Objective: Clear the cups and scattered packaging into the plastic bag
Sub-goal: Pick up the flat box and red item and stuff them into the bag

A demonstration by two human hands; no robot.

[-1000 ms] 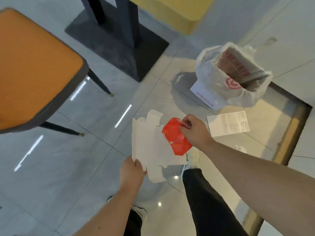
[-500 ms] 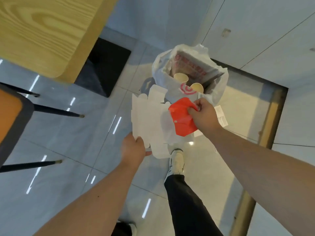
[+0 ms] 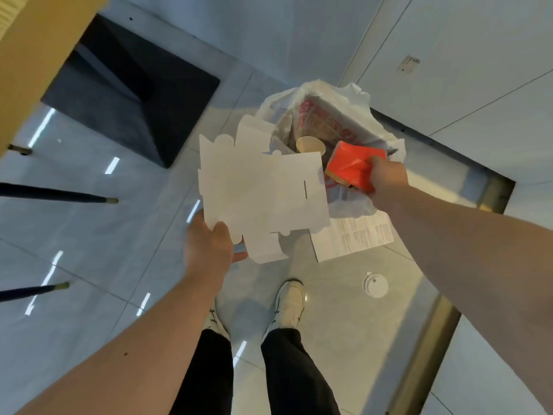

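Note:
A white plastic bag (image 3: 386,136) stands open on the floor by the wall, with a red-printed box and a paper cup (image 3: 309,145) inside. My right hand (image 3: 386,175) is shut on a red wrapper (image 3: 353,166), held over the bag's near rim. My left hand (image 3: 209,244) grips a flattened white cardboard box (image 3: 257,193) by its lower left corner, just left of the bag and overlapping its edge. A printed receipt (image 3: 356,238) lies on the floor in front of the bag. A white cup lid (image 3: 375,285) lies further toward me.
A wooden table edge (image 3: 27,64) and its dark base plate (image 3: 134,94) sit at upper left. Two dark chair legs (image 3: 59,196) reach in from the left. My shoes (image 3: 288,304) stand on grey tiles below the bag. A metal floor strip (image 3: 425,348) runs at right.
I have stepped closer to the bag. My right hand moved the red wrapper up and right over the bag's opening. The white cardboard now sits beside the bag.

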